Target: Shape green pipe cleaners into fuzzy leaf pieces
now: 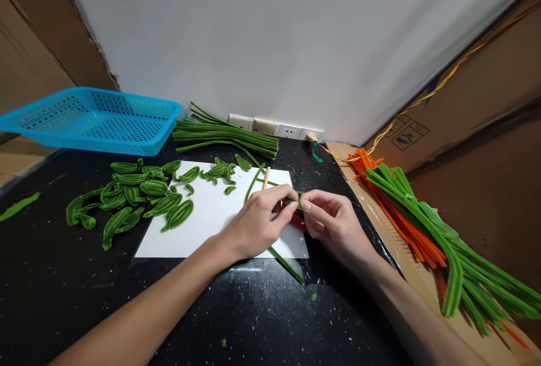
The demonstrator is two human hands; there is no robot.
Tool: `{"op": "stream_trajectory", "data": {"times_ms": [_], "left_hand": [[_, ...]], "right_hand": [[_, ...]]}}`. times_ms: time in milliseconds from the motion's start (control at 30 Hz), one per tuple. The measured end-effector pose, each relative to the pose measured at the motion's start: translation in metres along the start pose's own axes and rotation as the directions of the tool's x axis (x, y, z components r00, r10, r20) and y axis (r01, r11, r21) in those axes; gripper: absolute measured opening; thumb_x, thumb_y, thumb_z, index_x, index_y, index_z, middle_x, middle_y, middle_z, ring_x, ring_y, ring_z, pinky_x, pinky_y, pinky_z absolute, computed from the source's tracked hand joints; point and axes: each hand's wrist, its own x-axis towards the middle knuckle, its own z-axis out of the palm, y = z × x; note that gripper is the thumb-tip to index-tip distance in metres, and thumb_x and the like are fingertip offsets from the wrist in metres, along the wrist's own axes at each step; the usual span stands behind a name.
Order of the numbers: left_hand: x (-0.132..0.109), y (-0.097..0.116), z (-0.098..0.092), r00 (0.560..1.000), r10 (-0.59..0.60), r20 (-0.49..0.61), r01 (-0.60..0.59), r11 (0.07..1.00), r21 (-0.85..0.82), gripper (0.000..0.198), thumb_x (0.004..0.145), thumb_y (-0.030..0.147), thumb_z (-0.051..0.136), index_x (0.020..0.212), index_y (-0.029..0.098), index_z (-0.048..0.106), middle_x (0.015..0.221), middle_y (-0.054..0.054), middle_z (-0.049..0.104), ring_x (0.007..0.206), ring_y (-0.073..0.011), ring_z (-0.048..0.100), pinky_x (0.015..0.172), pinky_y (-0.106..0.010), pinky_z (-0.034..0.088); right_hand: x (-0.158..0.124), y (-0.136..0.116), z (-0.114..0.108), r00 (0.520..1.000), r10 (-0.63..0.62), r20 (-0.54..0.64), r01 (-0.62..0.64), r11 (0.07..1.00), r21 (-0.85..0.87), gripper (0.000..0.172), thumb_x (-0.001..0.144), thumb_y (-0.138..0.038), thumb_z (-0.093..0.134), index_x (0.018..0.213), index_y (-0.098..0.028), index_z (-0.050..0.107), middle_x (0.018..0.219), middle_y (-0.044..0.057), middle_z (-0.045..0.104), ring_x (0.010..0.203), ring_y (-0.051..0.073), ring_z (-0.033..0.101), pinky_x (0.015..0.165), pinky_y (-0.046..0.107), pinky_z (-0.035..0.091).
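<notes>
Between the left hand and right hand, a fuzzy green strip sits pinched by both, apparently mid-shaping, now calling for steady bending.

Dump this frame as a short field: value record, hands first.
left hand: fingertips pinched at a small green fuzzy piece
right hand: fingertips at the same piece, meeting the left
under hands: red item, mostly hidden, identity unclear
white sheet: on black tabletop
leaf-shaped green pieces: some on the sheet, others left of it
wooden stick: just beyond left hand
back: green stem bundle near wall sockets
back left: blue basket
right: orange stems, brighter green stems on cardboard
</notes>
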Motion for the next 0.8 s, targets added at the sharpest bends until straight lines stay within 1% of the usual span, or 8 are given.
{"op": "stream_trajectory", "data": {"times_ms": [67,100,200,267,333,467,633,800], "left_hand": [[0.001,0.002,0.002,0.992,-0.13,-0.008,0.126,0.975,-0.182,0.015,0.101,0.029,0.057,0.095,0.018,0.064,0.078,0.001,0.059,0.068,-0.0135,0.051,0.064,-0.027,0.04],[0.001,0.003,0.003,0.986,-0.169,0.008,0.165,0.95,-0.266,0.016,0.1,0.031,0.059,0.093,0.017,0.063,0.077,0.001,0.058,0.067,-0.0131,0.05,0.062,-0.026,0.039],[0.003,0.005,0.003,0.973,-0.219,0.068,0.226,0.869,-0.439,0.021,0.096,0.035,0.063,0.087,0.017,0.06,0.072,0.002,0.054,0.064,-0.0117,0.047,0.06,-0.025,0.036],[0.004,0.005,0.003,0.965,-0.244,0.101,0.261,0.827,-0.497,0.024,0.095,0.038,0.065,0.085,0.017,0.059,0.068,0.003,0.052,0.06,-0.0109,0.043,0.057,-0.024,0.034],[0.005,0.004,0.003,0.958,-0.261,0.115,0.282,0.805,-0.522,0.027,0.094,0.04,0.066,0.084,0.016,0.058,0.066,0.004,0.051,0.059,-0.0104,0.041,0.055,-0.024,0.031],[0.004,0.002,0.004,0.956,-0.267,0.119,0.289,0.805,-0.518,0.03,0.093,0.042,0.067,0.083,0.016,0.059,0.065,0.004,0.048,0.059,-0.0099,0.039,0.055,-0.024,0.029],[0.005,0.003,0.002,0.949,-0.281,0.143,0.315,0.8,-0.51,0.032,0.092,0.044,0.07,0.084,0.015,0.06,0.065,0.005,0.046,0.058,-0.0091,0.038,0.053,-0.024,0.026],[0.004,0.003,0.004,0.93,-0.288,0.228,0.367,0.711,-0.599,0.034,0.09,0.047,0.074,0.09,0.016,0.059,0.065,0.005,0.05,0.053,-0.0074,0.041,0.05,-0.022,0.026]], "right_hand": [[-0.001,0.001,-0.003,0.976,-0.206,-0.063,0.185,0.952,-0.243,0.022,0.092,-0.04,0.076,0.091,-0.019,0.073,0.063,-0.004,0.051,0.049,0.008,0.038,0.044,0.022,0.033],[-0.002,0.002,-0.004,0.94,-0.333,-0.068,0.285,0.881,-0.379,0.016,0.094,-0.035,0.073,0.097,-0.019,0.074,0.07,-0.002,0.058,0.053,0.01,0.046,0.047,0.024,0.039],[-0.004,0.003,-0.008,0.761,-0.644,0.073,0.525,0.546,-0.653,0.017,0.094,-0.016,0.069,0.109,-0.021,0.075,0.09,0.004,0.068,0.062,0.012,0.057,0.054,0.026,0.048],[-0.005,0.004,-0.01,0.65,-0.734,0.199,0.62,0.36,-0.697,0.023,0.093,-0.009,0.068,0.11,-0.021,0.075,0.094,0.005,0.071,0.062,0.011,0.059,0.053,0.025,0.05],[-0.005,0.005,-0.011,0.589,-0.763,0.265,0.655,0.259,-0.71,0.023,0.092,-0.007,0.068,0.109,-0.021,0.075,0.096,0.006,0.074,0.064,0.012,0.064,0.055,0.025,0.054],[-0.004,0.006,-0.011,0.571,-0.765,0.3,0.66,0.209,-0.722,0.02,0.095,-0.011,0.069,0.111,-0.021,0.076,0.095,0.007,0.078,0.071,0.015,0.071,0.062,0.026,0.06],[-0.004,0.005,-0.012,0.532,-0.768,0.356,0.652,0.103,-0.751,0.015,0.097,-0.013,0.068,0.108,-0.019,0.076,0.09,0.007,0.078,0.072,0.015,0.073,0.063,0.025,0.059],[-0.005,0.005,-0.012,0.536,-0.769,0.349,0.627,0.085,-0.775,0.015,0.097,-0.012,0.065,0.106,-0.02,0.073,0.087,0.006,0.076,0.07,0.015,0.071,0.061,0.025,0.057]]}}
